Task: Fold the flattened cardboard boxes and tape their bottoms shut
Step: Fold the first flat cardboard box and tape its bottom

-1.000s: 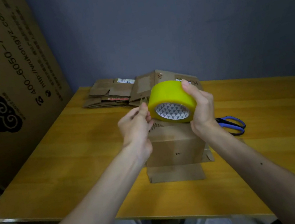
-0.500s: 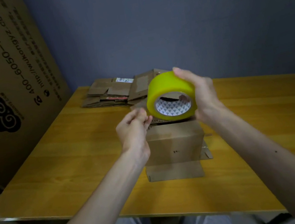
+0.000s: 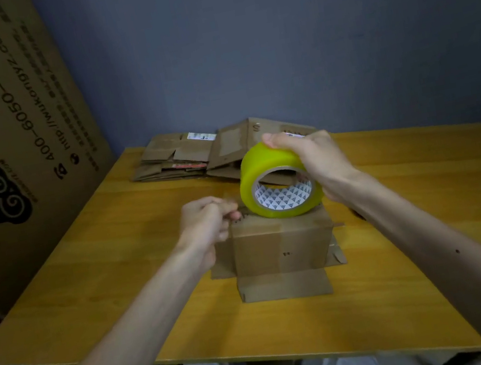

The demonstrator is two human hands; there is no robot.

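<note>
Yellow tape roll (image 3: 265, 165) is gripped from the top by the right hand (image 3: 315, 159), fingers curled over its far rim, just above the folded box (image 3: 276, 246). The left hand (image 3: 208, 223) is curled into a pinch right beside the roll's left edge, too blurry to tell what it pinches. That box stands in the middle of the table (image 3: 116, 252), lower flaps splayed out. Behind it the flattened boxes (image 3: 177, 158) are stacked at the far edge, with a big printed carton (image 3: 4, 127) leaning on the left.

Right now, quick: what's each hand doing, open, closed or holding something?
Left hand: closed, pinching what looks like the tape end, though it's blurred.
Right hand: holding the yellow tape roll over the box.
</note>
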